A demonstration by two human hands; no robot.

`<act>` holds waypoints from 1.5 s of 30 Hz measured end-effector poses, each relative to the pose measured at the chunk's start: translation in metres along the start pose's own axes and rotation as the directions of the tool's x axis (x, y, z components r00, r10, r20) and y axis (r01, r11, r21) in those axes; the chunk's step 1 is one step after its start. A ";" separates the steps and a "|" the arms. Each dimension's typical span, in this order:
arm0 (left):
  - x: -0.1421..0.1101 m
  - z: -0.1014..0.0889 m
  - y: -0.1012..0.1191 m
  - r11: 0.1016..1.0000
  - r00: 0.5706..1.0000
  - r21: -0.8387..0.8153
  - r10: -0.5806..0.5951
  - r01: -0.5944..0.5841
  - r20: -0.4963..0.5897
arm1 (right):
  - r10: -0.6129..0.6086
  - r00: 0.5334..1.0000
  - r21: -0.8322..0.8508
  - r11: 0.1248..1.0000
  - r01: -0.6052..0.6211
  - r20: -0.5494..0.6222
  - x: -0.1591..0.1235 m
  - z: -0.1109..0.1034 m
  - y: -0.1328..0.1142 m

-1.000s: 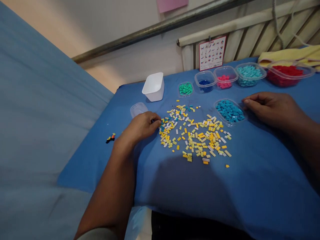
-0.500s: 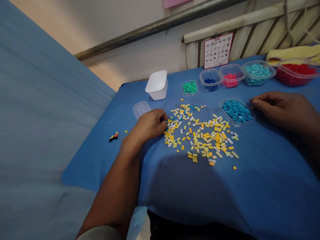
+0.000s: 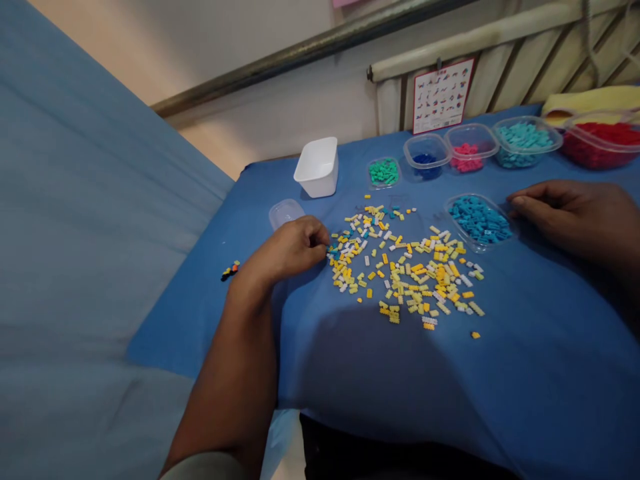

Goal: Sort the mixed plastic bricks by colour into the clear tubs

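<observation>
A loose pile of small yellow, white and teal bricks (image 3: pixel 405 267) lies on the blue cloth (image 3: pixel 400 373). My left hand (image 3: pixel 290 250) rests at the pile's left edge, its fingertips pinched on a small teal brick (image 3: pixel 333 251). My right hand (image 3: pixel 575 217) lies on the cloth just right of a clear tub of blue bricks (image 3: pixel 480 220), fingers curled, thumb pressed to the forefinger; what it holds, if anything, is hidden.
Along the back stand a white tub (image 3: pixel 317 167), and clear tubs of green (image 3: pixel 384 172), dark blue (image 3: pixel 425 157), pink (image 3: pixel 467 153), turquoise (image 3: pixel 525 139) and red bricks (image 3: pixel 600 141). A clear lid (image 3: pixel 285 213) lies near my left hand. A few stray bricks (image 3: pixel 230 270) lie far left.
My left hand's fingers have closed at the pile's edge. The camera has shifted a little, sliding everything rightward in view. The right hand stays put.
</observation>
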State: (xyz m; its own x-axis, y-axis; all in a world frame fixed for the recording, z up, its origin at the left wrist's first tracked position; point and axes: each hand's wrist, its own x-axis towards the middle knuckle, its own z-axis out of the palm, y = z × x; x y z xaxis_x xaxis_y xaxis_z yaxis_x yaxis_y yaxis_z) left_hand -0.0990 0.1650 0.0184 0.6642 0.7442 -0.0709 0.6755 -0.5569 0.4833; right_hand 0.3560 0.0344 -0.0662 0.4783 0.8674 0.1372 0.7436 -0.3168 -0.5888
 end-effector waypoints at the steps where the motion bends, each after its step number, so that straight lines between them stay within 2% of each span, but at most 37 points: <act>1: -0.001 0.000 0.000 1.000 1.000 -0.002 -0.015 0.015 0.010 | 0.004 1.000 -0.004 1.000 -0.004 0.001 0.000 0.000 0.000; 4: -0.002 -0.001 0.006 0.999 1.000 0.037 -0.018 0.017 0.023 | 0.009 1.000 -0.008 1.000 -0.009 0.008 0.000 -0.001 -0.003; 8: -0.002 0.001 0.014 0.988 0.996 0.125 0.085 -0.086 0.019 | 0.034 0.999 -0.001 0.999 -0.034 0.023 -0.001 -0.004 -0.008; 12: -0.001 0.003 0.015 0.972 0.986 0.182 0.131 -0.148 0.100 | 0.043 0.999 0.006 0.999 -0.043 0.029 -0.002 -0.006 -0.013; 18: -0.001 0.006 0.016 0.974 0.984 0.190 0.093 -0.121 0.150 | 0.063 0.998 0.023 0.998 -0.064 0.031 -0.004 -0.006 -0.014; 22: -0.004 0.006 0.022 0.973 0.978 0.183 0.109 -0.141 0.176 | 0.050 0.998 0.028 0.998 -0.051 0.034 -0.006 -0.006 -0.013; 27: -0.005 0.008 0.026 0.966 0.975 0.198 0.130 -0.165 0.178 | 0.046 0.999 0.034 0.998 -0.046 0.021 -0.005 -0.005 -0.012; 35: -0.004 0.013 0.020 0.951 0.964 0.206 0.193 -0.229 0.182 | 0.028 1.000 0.017 0.999 -0.028 0.006 -0.004 -0.004 -0.012; 45: -0.003 0.015 0.026 0.947 0.970 0.254 0.149 -0.196 0.194 | 0.003 0.999 0.033 0.999 -0.005 0.034 -0.004 -0.006 -0.009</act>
State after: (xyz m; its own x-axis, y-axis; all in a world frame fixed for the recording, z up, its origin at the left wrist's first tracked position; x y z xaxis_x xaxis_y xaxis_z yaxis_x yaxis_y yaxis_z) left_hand -0.0789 0.1431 0.0180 0.8068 0.5670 -0.1662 0.5907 -0.7671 0.2502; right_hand 0.3500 0.0317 -0.0566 0.4646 0.8789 0.1079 0.7256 -0.3080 -0.6154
